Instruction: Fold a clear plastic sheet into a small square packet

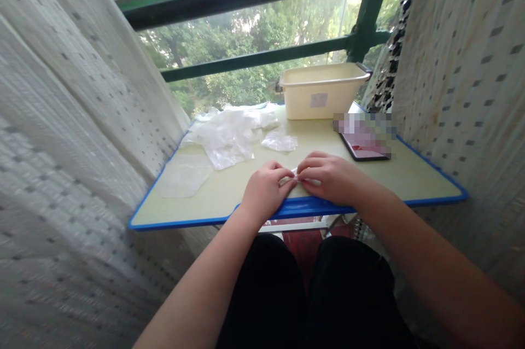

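Observation:
Close to the front edge of the small table (229,201), my left hand (268,185) and my right hand (328,176) meet fingertip to fingertip. Between them they pinch a small piece of clear plastic, apparently a plastic bag (295,175), mostly covered by the fingers. Thumb and fingers are closed on it in both hands. Just beyond the hands lies a crumpled clear plastic bag (280,141). To the left of that spreads a loose heap of thin clear plastic bags (229,133), and one flat bag (186,176) rests nearer the left edge.
At the back right stands a cream plastic tub (320,97) with a label. A tablet or phone (365,146), partly blurred out, lies on the right side. Curtains (459,92) hang on both sides, and a green-framed window (254,59) is behind the table.

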### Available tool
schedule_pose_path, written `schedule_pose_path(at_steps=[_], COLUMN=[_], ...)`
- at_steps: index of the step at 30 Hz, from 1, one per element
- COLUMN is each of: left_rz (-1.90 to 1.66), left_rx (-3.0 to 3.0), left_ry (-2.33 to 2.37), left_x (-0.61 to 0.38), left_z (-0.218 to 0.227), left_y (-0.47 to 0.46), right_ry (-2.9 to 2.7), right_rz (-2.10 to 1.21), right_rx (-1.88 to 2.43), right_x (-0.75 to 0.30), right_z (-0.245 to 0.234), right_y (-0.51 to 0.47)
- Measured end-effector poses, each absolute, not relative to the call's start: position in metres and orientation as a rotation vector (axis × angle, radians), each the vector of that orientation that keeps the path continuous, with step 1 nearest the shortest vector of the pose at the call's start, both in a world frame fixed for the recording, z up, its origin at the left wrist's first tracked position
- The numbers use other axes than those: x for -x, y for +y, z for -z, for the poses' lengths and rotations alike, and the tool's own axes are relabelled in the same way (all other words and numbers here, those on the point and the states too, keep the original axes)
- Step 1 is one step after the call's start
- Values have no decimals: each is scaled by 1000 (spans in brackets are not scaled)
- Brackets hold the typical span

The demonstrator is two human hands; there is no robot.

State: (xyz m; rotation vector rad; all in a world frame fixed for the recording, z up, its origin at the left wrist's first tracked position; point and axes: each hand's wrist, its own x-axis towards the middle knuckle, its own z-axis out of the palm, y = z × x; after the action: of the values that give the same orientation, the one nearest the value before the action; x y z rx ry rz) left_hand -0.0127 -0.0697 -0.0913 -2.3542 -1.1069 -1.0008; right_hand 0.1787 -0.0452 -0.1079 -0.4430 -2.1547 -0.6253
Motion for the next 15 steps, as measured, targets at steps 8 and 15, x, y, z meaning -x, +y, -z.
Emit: schedule_pose_path(at_steps=[8, 15], left_rz=[1008, 1086], left_rx=[2375, 2446], left_ry=[-1119, -1044], left_x=[13, 15], left_z=[89, 89], left_y=[-67, -66], right_ry=[-2177, -2046], right_rz=[564, 542], right_rx=[459, 586], right_x=[-177, -177], right_z=[110, 113], right_y=[-42, -48])
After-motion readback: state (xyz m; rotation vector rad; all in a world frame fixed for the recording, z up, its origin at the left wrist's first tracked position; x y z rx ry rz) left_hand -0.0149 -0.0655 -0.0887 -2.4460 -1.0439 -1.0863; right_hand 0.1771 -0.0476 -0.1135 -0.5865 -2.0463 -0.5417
